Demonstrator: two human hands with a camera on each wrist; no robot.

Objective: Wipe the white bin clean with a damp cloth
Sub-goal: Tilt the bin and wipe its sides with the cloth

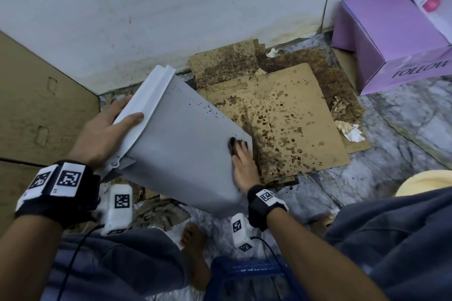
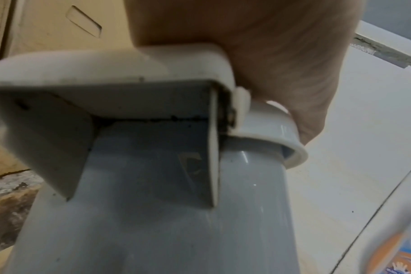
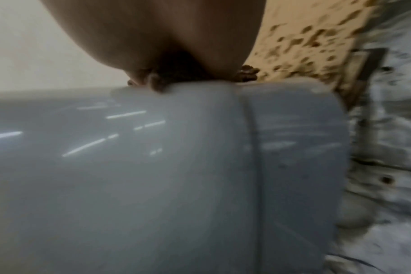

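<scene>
Head view: the white bin (image 1: 181, 149) is lying tilted, held clear of the spotted cardboard (image 1: 288, 120) on the floor. The left hand (image 1: 102, 134) is gripping its lidded top, thumb (image 1: 129, 118) lying across the lid, the other fingers going behind it. The right hand (image 1: 243, 166) is pressing a dark cloth (image 1: 236, 145) against the bin's side near the base, fingers extended over it.

Left wrist view: the palm (image 2: 270, 61) is wrapping over the lid rim (image 2: 279, 137) beside the hinge bracket (image 2: 139, 115); the fingertips are hidden.

Right wrist view, blurred: the heel of the hand (image 3: 153, 37) is bearing the cloth (image 3: 162, 81) onto the bin wall (image 3: 153, 176); how far the fingers are spreading cannot be told here.
</scene>
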